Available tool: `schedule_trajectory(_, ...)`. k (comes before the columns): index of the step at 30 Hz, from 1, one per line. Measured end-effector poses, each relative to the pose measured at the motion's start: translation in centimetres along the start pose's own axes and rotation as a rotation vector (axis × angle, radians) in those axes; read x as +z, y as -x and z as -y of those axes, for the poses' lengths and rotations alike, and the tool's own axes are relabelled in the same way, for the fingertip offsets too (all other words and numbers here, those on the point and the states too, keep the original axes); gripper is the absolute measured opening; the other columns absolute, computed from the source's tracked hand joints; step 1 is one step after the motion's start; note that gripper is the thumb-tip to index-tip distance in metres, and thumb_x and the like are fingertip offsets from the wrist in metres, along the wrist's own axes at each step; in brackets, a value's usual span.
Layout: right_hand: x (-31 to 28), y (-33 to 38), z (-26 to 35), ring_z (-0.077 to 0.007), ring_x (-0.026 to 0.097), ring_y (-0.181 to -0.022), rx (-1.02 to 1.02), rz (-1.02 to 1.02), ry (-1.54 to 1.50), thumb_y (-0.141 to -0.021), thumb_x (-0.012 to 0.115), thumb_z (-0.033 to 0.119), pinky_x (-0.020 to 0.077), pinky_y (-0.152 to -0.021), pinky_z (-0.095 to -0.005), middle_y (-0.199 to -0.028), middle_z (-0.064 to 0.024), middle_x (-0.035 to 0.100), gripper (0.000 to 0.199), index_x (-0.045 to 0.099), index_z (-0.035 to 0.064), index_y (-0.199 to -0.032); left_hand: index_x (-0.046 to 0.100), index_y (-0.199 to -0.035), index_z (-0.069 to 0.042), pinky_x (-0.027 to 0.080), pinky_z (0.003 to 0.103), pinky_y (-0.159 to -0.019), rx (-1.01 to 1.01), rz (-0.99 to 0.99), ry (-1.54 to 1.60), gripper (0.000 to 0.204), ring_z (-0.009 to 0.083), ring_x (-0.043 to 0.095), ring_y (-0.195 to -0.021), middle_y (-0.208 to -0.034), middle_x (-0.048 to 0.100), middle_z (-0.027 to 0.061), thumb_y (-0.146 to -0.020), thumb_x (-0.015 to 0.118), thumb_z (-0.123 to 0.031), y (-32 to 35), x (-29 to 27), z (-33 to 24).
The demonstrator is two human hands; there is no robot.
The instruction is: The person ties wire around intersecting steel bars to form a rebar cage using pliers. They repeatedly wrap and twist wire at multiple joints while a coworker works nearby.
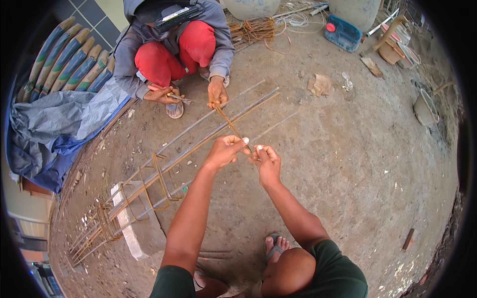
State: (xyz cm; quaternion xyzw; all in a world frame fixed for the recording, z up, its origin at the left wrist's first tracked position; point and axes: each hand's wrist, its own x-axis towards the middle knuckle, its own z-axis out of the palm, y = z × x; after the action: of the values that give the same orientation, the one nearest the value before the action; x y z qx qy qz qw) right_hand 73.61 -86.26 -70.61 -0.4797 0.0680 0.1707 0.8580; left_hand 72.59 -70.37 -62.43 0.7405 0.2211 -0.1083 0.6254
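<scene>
Wire bundle [229,120], thin and rusty brown, spans the air above the bare ground [348,164], between the wearer and a co-worker squatting opposite. Wearer's hands both closed: left hand [223,150] pinches the bundle between thumb and fingers; right hand [267,163] pinches close beside, at the near end.

Handling, judged by eye: light, springy over its length but easy to bend; not fragile. Rusty surface probably rough, so little slip expected; cut tips may prick. Suggested hold: fingertip pinch near the end, second pinch just beside it to keep strands from splaying.

Short rods [213,256] lie on the ground near the wearer's feet; no marks visible on them. Beyond the left forearm, a steel bar cage [160,171] rests across a pale block [133,238], overhanging its edges; likely stiff and much heavier.

Opposite: co-worker's left hand [217,93] grips the bundle's far end; co-worker's right hand holds pliers [178,97]. Headgear [176,17] carries pale markings, too small to read.

Far left edge of the ground: stacked sacks [64,59], blue and green bands, print not legible. Far right: blue jug [343,34], red cap, no label made out.
</scene>
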Motion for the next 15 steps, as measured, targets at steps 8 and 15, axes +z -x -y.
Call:
schedule_trajectory(8, -2.0, -6.2, -0.3, -0.0093, 0.053, -0.070, 0.274, 0.224, 0.182, -0.101, 0.065, 0.013, 0.0427, -0.063, -0.0280, -0.080, -0.0005, 0.065, 0.011, 0.073, 0.0052, -0.098, 0.072, -0.101, -0.003, 0.035, 0.024, -0.046, -0.032, 0.018, -0.011, 0.029, 0.0058, 0.045, -0.050, -0.086, 0.078, 0.0096, -0.099, 0.076, -0.031, -1.2, 0.5, 1.3)
schedule_trajectory(15, -1.4, -7.7, 1.3, -0.0189, 0.067, -0.090, -0.006, 0.452, 0.529, -0.101, 0.065, 0.016, 0.0526, -0.082, -0.0386, -0.104, -0.0052, 0.077, 0.027, 0.076, 0.0045, -0.123, 0.073, -0.105, -0.007, 0.036, 0.021, -0.051, -0.119, 0.100, 0.015, 0.031, 0.0043, 0.047, -0.056, -0.090, 0.079, 0.0080, -0.097, 0.077, -0.036, -0.6, -0.4, -0.4)
